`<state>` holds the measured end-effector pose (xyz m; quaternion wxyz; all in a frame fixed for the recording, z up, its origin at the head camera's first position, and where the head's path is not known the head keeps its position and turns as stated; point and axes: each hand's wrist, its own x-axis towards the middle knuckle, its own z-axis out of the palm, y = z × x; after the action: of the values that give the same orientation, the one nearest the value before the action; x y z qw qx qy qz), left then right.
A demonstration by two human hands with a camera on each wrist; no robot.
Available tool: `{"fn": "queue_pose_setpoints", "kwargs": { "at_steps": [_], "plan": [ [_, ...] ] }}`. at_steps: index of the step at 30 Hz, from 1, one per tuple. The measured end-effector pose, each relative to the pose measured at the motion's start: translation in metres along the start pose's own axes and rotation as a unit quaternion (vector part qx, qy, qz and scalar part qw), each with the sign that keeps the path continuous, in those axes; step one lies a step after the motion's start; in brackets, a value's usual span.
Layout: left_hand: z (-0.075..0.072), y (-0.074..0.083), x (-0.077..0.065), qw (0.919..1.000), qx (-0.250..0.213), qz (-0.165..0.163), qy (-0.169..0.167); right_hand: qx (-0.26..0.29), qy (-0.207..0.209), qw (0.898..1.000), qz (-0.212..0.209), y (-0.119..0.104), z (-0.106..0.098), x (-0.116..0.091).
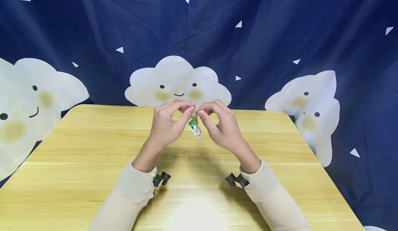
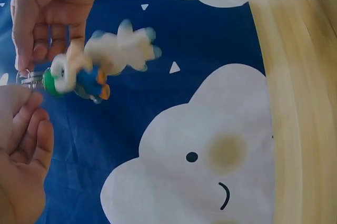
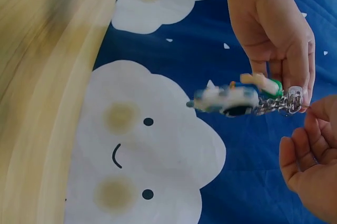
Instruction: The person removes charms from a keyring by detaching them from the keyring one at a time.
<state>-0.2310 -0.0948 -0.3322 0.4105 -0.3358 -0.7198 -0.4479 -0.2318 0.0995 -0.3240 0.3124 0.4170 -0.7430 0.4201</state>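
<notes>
Two small figurine keychains hang together between the hands, above the table. One figurine (image 2: 92, 81) has a green top, blue body and orange feet. The other figurine (image 2: 122, 50) is whitish with pale blue tips; motion blurs both. Silver chains (image 3: 269, 106) run up from them to a clear and metal piece at the fingertips. My left hand (image 1: 169, 122) pinches the keychains' top end between thumb and index finger. From the other side, my right hand (image 1: 223, 124) pinches a thin piece at the same end. The fingertips partly hide the rings.
A light wooden table (image 1: 93, 155) lies beneath the hands. Behind it hangs a dark blue curtain (image 1: 211, 23) with white triangles and smiling clouds (image 1: 177, 75). Each sleeve cuff carries a small black camera (image 1: 161, 179).
</notes>
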Motion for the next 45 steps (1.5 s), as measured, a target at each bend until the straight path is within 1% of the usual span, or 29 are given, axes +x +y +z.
{"fn": "queue_pose_setpoints", "kwargs": {
  "at_steps": [3,7,10,15,20,23,27,29,32,35,39,42,45],
  "plan": [
    [-0.001,0.000,0.000,0.9996,-0.016,-0.019,0.013,0.008,0.004,1.000,0.005,0.000,0.002,-0.001],
    [-0.003,0.001,0.001,0.9979,-0.041,-0.046,0.021,0.007,0.005,1.000,-0.004,0.001,0.004,-0.001],
    [-0.002,0.003,0.001,0.9971,-0.049,-0.054,0.018,0.002,0.007,1.000,-0.016,0.000,0.004,-0.001],
    [0.001,0.004,0.001,0.9967,-0.053,-0.059,0.013,-0.009,0.013,1.000,-0.025,0.000,0.005,0.000],
    [0.000,0.004,0.001,0.9968,-0.059,-0.054,-0.005,-0.010,0.006,1.000,-0.027,0.001,0.006,-0.001],
    [-0.002,0.002,0.001,0.9984,-0.037,-0.038,-0.016,-0.012,0.001,1.000,-0.024,0.000,0.005,-0.001],
    [-0.004,0.001,0.001,0.9997,0.007,-0.011,-0.018,-0.016,-0.006,1.000,-0.022,0.000,0.005,-0.001],
    [-0.005,0.001,0.001,0.9997,0.016,-0.002,-0.017,-0.017,-0.006,1.000,-0.023,0.000,0.006,-0.001],
    [-0.005,0.000,0.002,0.9997,0.017,0.009,-0.015,-0.014,0.000,1.000,-0.023,0.000,0.006,-0.001],
    [-0.006,0.000,0.002,0.9998,0.014,0.011,-0.009,-0.007,0.007,1.000,-0.019,0.001,0.007,-0.002],
    [-0.008,-0.001,0.003,1.0000,0.006,0.004,0.001,-0.016,-0.003,1.000,-0.019,0.002,0.009,-0.003],
    [-0.009,-0.002,0.003,1.0000,-0.001,0.000,0.005,-0.032,-0.014,0.999,-0.031,0.004,0.012,-0.003],
    [-0.010,-0.001,0.003,1.0000,-0.006,-0.002,0.007,-0.044,-0.017,0.998,-0.046,0.005,0.015,-0.003]
  ]
}}
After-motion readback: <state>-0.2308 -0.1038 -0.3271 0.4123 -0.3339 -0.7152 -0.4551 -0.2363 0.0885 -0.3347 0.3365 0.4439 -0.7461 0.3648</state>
